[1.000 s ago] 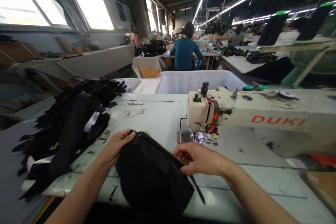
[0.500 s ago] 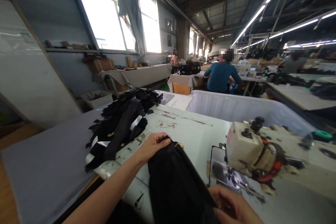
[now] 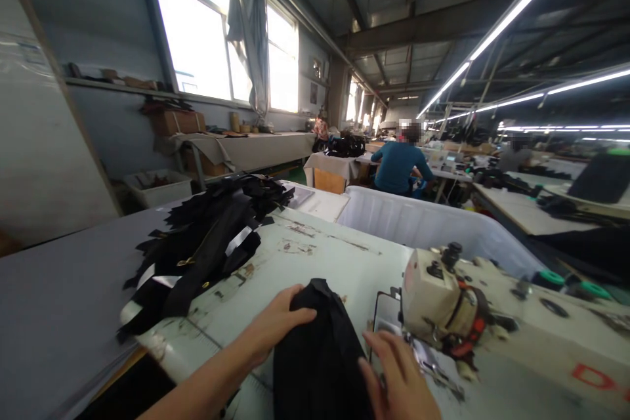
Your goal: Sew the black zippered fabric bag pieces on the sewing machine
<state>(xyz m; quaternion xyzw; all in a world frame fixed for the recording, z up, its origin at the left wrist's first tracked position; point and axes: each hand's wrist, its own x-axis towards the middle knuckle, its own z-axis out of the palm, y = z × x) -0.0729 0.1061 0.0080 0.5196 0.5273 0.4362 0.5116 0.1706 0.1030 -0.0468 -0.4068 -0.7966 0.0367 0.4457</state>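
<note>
A folded black fabric piece (image 3: 319,354) lies on the pale green sewing table (image 3: 315,256) right in front of me. My left hand (image 3: 275,327) grips its upper left edge, fingers curled over the cloth. My right hand (image 3: 398,377) rests on its right side with fingers stretched out flat, close to the needle plate. The cream sewing machine (image 3: 453,305) with an orange part on its head stands just right of the fabric.
A heap of black cut pieces with white strips (image 3: 207,236) lies on the table's left. A white plastic bin (image 3: 423,223) stands behind the machine. A person in a teal top (image 3: 398,167) sits at a far table. Benches and boxes line the window wall.
My head has swung left and up. The fabric has bunched up under my hands, and my right hand has come from gripping its lower edge to lying flat on its right side.
</note>
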